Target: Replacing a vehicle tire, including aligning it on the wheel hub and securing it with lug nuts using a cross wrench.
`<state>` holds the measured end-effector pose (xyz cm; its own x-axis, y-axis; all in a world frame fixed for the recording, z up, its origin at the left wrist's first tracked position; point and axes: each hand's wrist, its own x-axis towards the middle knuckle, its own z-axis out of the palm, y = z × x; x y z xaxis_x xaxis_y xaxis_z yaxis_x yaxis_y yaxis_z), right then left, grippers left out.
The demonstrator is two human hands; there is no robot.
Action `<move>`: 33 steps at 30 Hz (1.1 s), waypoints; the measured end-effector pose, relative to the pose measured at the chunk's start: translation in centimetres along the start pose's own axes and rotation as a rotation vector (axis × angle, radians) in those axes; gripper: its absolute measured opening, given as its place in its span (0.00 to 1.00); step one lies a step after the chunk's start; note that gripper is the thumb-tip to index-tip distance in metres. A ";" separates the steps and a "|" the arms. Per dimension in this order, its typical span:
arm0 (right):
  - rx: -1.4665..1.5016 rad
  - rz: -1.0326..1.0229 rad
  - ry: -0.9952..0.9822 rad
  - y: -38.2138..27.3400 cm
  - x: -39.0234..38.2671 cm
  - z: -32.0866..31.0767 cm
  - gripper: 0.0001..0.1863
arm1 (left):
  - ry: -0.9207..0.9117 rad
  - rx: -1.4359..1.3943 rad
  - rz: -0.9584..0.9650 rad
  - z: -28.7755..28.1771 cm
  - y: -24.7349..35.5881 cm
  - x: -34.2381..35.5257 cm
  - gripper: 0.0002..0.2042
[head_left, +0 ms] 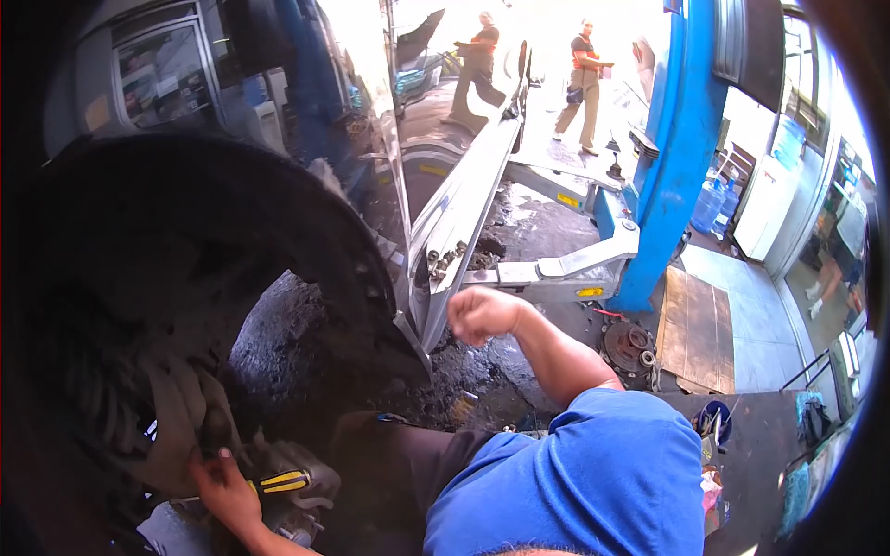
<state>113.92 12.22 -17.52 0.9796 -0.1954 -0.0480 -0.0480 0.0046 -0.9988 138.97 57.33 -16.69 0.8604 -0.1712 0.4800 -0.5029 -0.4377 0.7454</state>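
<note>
My left hand [229, 496] is low in the dark wheel well, its fingers bent against a suspension part [190, 426]. A screwdriver with a yellow and black handle [284, 481] lies across this hand; the handle sticks out to its right. My right hand [484, 315] is curled closed beside the front end of the car's silver sill [473, 199]. Whatever lies in its fingers is hidden. Several metal nuts or bolts [447, 259] rest on the sill just beyond that hand. The dark fender liner [306, 195] arches over the left side.
A blue lift post [672, 157] stands to the right, its grey arm [565, 269] reaching toward the car. A round brake part [629, 346] sits on the floor near a wooden board [695, 329]. Farther off, a person [584, 83] stands in bright light. Blue water jugs [712, 206] are at right.
</note>
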 end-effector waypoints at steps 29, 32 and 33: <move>0.079 -0.524 -0.370 -7.2 14.8 27.9 0.06 | 0.162 0.096 0.034 -0.4 0.2 -0.8 0.19; 0.211 -0.550 -0.215 -8.5 22.9 31.8 0.05 | 0.173 0.058 -0.011 -0.1 0.7 -0.7 0.20; 0.347 -0.516 -0.148 -9.6 25.6 33.2 0.04 | 0.198 0.068 -0.010 -0.1 0.8 -0.7 0.20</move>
<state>145.95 39.74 -9.36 0.8775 -0.1196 0.4644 0.4789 0.2680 -0.8360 137.94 57.16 -16.42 0.8290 0.0070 0.5592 -0.4821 -0.4978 0.7209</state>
